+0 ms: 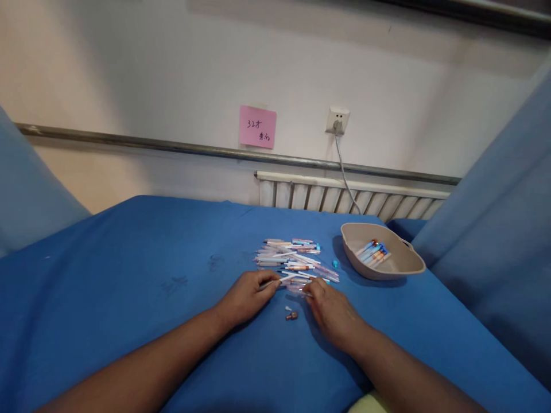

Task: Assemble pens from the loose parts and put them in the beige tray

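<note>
My left hand point(249, 295) is closed, its thumb and fingers pinched on a slim whitish pen part point(287, 278) at the near left edge of a pile of pens and pen parts point(286, 255). At the pile's near right edge, my right hand point(329, 307) has its fingertips pressed together; whatever they grip is mostly hidden, with clear pinkish pen pieces point(296, 288) right beside them. On the sheet between my wrists lie a small brown cap-like piece point(291, 315) and a tiny white piece point(288, 308).
Right of the pile stands a beige basket point(404, 264) holding several pens point(373, 253). A small turquoise piece point(334, 264) lies between them. Blue sheeting point(172, 246) covers the surface. Behind are a radiator point(310, 195), a metal rail point(181, 148) and a plugged-in cable point(344, 172).
</note>
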### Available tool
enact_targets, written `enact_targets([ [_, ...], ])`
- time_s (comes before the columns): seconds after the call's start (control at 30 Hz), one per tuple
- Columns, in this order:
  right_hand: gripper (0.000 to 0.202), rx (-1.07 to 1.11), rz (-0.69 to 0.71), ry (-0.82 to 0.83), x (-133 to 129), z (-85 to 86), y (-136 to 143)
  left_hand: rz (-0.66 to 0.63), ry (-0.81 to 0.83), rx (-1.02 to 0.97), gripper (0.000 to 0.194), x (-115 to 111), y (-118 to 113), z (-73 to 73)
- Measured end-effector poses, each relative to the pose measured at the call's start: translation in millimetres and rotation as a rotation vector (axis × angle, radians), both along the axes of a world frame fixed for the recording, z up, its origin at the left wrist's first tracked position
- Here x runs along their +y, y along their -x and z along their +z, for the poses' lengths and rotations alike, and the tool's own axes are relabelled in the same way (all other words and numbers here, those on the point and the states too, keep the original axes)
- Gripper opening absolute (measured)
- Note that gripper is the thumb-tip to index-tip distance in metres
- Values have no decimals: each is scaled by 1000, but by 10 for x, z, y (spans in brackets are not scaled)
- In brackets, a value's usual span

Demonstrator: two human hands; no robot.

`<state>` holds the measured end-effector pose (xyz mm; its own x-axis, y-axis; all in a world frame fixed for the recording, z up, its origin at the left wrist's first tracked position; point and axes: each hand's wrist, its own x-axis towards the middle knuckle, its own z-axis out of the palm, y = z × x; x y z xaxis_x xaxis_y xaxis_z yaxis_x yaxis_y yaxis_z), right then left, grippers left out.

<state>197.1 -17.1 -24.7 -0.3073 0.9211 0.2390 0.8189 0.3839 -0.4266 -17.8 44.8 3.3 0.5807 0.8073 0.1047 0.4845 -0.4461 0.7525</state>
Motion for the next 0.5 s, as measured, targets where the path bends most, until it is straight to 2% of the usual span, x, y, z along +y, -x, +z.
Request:
enact_targets([
  [0.2,18,280,-34,-93,109,-68,-160,-27,-49,23,30,-22,4,21],
  [0.5,19,325,39,-87,116,-61,-193,-98,-158,169,27,-71,-26,45],
])
